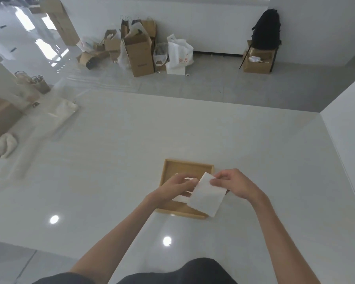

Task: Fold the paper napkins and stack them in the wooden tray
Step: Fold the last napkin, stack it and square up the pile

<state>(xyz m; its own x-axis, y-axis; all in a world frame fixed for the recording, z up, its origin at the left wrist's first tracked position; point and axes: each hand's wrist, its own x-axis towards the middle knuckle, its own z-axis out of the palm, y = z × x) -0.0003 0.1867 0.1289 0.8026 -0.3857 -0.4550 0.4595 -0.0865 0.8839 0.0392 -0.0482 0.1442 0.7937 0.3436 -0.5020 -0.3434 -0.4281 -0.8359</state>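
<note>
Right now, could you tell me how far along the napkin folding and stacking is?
Some white paper already lies in the wooden tray, partly hidden by the hands, so how many are stacked is unclear. In hand: the left hand and right hand hold a folded napkin above the tray. Left: setting it down. No unfolded napkins show on the table.

We see a broad, glossy white table point(111, 171) that fills most of the view and mirrors two round ceiling lights near its front edge. A shallow wooden tray point(188, 163) lies flat on it, right of centre and close to us. The rest of the table top that shows around the tray is bare.
</note>
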